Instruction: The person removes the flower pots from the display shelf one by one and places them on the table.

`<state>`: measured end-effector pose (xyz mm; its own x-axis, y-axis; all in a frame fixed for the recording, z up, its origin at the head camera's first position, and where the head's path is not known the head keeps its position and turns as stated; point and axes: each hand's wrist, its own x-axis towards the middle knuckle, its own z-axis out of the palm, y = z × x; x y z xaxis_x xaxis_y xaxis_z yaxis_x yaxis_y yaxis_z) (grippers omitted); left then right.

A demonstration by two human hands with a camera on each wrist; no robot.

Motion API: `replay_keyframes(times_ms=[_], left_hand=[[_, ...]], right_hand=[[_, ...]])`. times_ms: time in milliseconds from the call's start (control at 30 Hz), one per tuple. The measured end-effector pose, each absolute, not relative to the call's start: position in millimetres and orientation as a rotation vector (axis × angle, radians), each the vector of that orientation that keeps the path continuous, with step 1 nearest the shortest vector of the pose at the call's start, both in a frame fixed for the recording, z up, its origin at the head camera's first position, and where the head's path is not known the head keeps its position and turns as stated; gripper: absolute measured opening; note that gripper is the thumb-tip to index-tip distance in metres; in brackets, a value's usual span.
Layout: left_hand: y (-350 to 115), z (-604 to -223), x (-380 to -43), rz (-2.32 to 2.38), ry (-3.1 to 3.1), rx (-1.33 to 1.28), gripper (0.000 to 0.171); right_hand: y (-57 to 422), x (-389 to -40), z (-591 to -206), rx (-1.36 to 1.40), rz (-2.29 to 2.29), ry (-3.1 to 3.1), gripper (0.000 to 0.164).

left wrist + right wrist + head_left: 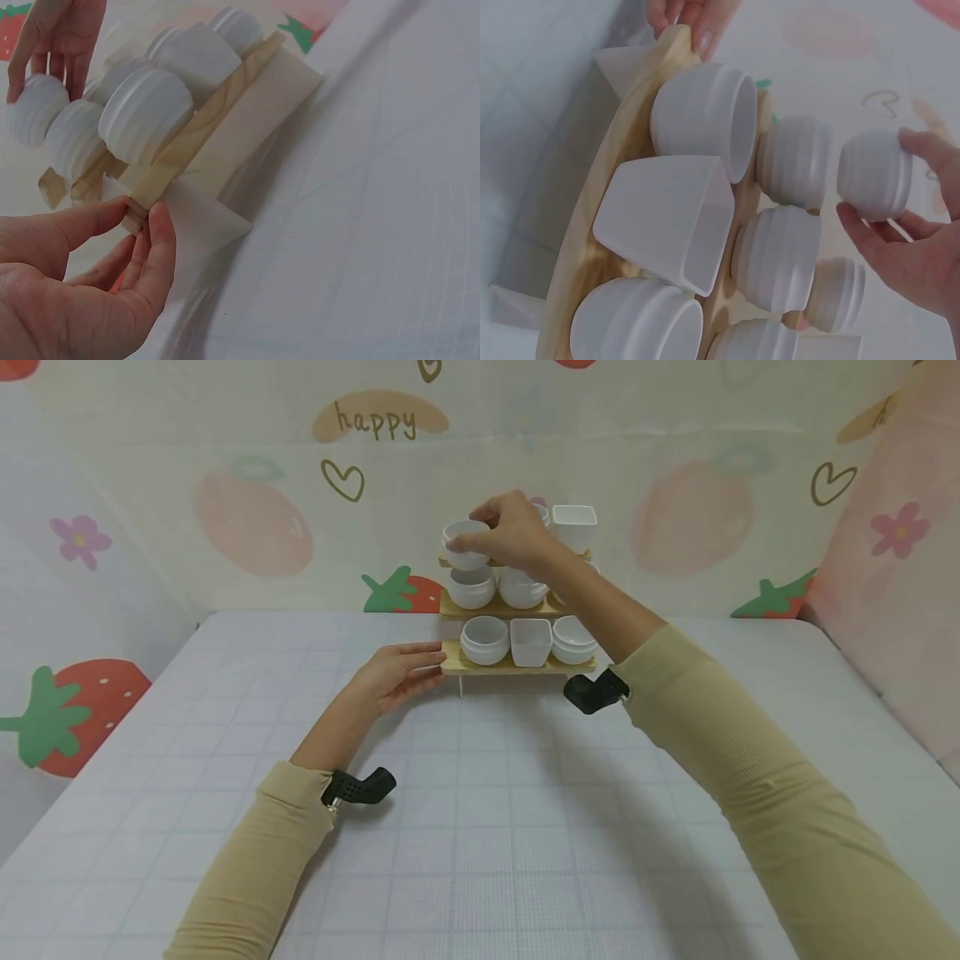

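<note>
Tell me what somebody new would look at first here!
Probably the stepped wooden stand with white pots, at the far side of the table. Next, the right hand holding a round white pot by the stand's top left, while the left hand grips the stand's lower left end. A big red strawberry stands out, far left.

A ribbed white pot (874, 176) is held upright at the top-left end of a three-tiered wooden stand (517, 668) near the worktop (465, 827)'s far edge.

Soft light from above fills the head view — a broad, soft-edged shadow beside the right sleeve (750, 768) streaks the worktop (450, 877). Both wrist views look dimmer, greyish and low-contrast — gently shading the white pots (660, 217).
</note>
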<state>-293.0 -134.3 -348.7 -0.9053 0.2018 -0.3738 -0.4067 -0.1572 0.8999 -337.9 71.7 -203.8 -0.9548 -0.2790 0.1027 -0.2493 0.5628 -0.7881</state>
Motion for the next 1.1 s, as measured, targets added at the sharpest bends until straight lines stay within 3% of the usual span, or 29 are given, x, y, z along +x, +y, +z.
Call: replay_keyframes(times_ms=[933,1100], left_hand=[[-134,-349,-292,2.124,1.705,-0.246,0.053],[-134,-349,-292,2.12,1.717,-0.231,0.052]], right_hand=[[92,-310,-198,-0.5,-1.357,2.76,0.063],[95,-303,-203,-0.534,-1.416,2.724,0.057]])
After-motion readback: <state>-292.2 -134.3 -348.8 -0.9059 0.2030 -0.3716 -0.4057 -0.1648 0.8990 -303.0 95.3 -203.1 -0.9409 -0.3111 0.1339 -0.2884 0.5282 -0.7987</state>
